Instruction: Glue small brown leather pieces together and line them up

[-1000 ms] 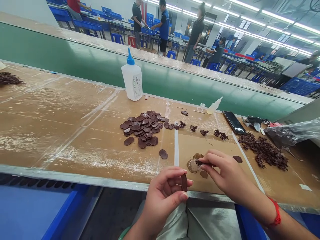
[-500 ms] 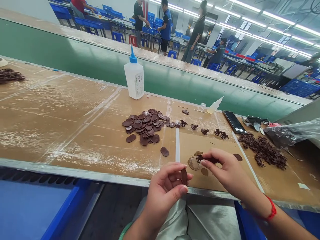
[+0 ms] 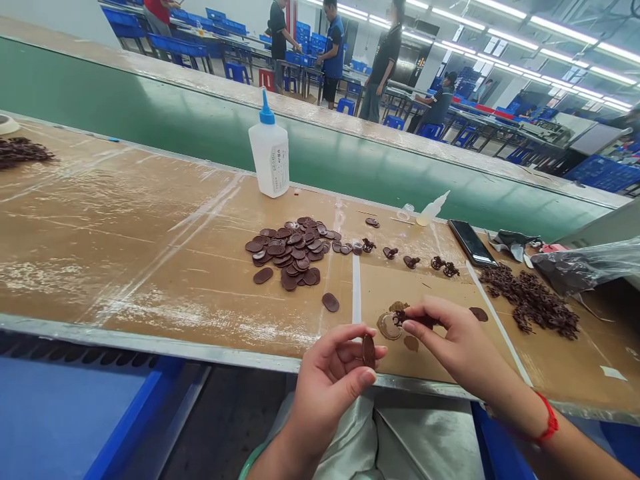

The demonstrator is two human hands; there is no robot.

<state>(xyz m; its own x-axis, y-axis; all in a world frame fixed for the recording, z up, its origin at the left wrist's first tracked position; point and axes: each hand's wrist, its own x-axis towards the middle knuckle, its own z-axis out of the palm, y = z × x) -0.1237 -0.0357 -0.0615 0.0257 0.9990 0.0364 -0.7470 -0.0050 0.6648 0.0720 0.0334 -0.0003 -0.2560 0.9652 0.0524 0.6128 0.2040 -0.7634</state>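
My left hand (image 3: pixel 333 377) is at the table's near edge, fingers pinched on a brown oval disc (image 3: pixel 369 350) held upright. My right hand (image 3: pixel 453 343), with a red cord at the wrist, pinches a small dark brown ornate piece (image 3: pixel 400 317) and holds it over a puddle of glue (image 3: pixel 387 326) on the cardboard. A heap of brown oval discs (image 3: pixel 293 253) lies further back, with one stray disc (image 3: pixel 330 302) nearer me. Several small ornate pieces (image 3: pixel 411 261) stand in a row beyond my right hand.
A white glue bottle with a blue nozzle (image 3: pixel 269 153) stands at the back, a small dropper bottle (image 3: pixel 432 209) and a black phone (image 3: pixel 471 243) to its right. A pile of dark ornate pieces (image 3: pixel 533 299) and a plastic bag (image 3: pixel 583 265) lie right. People stand at benches beyond the green conveyor (image 3: pixel 150 113).
My right hand has shifted a little toward the far side with its small piece, staying over the glue puddle. My left hand keeps its disc in about the same place.
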